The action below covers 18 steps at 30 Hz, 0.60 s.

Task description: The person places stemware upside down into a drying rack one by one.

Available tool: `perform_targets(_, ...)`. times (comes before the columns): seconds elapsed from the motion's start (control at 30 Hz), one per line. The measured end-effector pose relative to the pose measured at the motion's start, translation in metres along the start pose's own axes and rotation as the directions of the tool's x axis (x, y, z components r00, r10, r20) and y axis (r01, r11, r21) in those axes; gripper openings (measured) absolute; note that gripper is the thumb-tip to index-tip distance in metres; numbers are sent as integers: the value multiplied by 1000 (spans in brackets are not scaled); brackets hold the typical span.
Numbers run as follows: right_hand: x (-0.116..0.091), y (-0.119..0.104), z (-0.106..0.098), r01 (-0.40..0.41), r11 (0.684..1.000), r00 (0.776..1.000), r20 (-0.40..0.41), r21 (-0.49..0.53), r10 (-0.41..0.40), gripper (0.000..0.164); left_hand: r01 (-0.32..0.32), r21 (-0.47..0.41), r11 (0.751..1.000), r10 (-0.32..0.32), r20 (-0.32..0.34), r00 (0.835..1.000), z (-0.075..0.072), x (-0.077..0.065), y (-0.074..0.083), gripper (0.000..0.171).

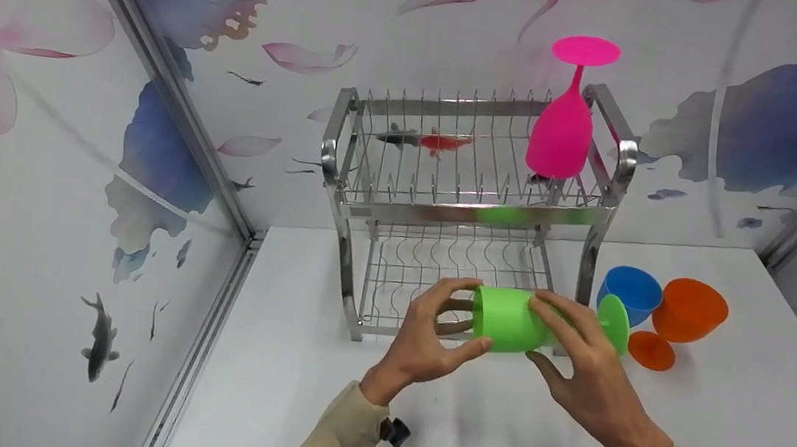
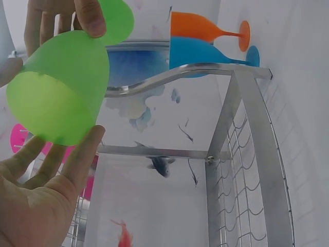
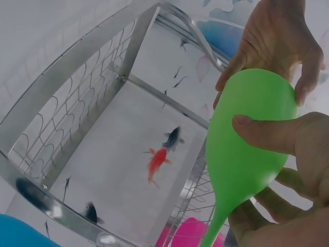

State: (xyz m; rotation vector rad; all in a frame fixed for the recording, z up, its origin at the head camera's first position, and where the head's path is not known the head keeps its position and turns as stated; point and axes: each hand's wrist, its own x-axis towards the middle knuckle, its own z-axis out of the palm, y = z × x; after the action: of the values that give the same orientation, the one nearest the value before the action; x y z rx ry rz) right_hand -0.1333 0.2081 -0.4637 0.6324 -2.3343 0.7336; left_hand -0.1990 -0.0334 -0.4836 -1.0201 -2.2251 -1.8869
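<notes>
A green plastic goblet [image 1: 510,321] lies sideways in the air between both hands, in front of the dish rack. Its mouth points left and its round foot [image 1: 614,325] points right. My left hand [image 1: 432,331] holds the goblet by the rim, thumb below and fingers behind. Around the bowl near the stem my right hand [image 1: 587,369] grips it between thumb and fingers. The left wrist view looks into the hollow bowl [image 2: 56,108]; in the right wrist view the right thumb presses the bowl's side [image 3: 247,134].
A two-tier metal dish rack [image 1: 474,213] stands against the back wall. A pink goblet [image 1: 560,140] sits upside down at its upper right. Right of the rack, a blue goblet [image 1: 630,292] and an orange goblet [image 1: 690,311] stand upright on the white table [image 1: 742,408].
</notes>
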Motion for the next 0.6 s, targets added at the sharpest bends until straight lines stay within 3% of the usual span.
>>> perform_targets(0.2, -6, -1, -4, 40, 994, 992, -124, 98, -27, 91, 11, 4, 1000, -11, -21, 1000, -2, -1, -2, 68)
perform_targets(0.33, -14, 2, 0, 37, 981, 974, -225, 189, 6, 80, 10, -9, 1000, -10, -30, 1000, -2, 0, -1, 68)
perform_targets(0.5, -25, 7, 9, -35, 951, 954, -274, 309, 124, 69, 11, -39, 999, -13, -43, 999, -1, 0, -1, 69)
perform_targets(0.6, -28, 6, 14, -136, 887, 946, -208, 441, 249, 63, 19, -61, 998, -22, -53, 998, 0, 0, 0, 69)
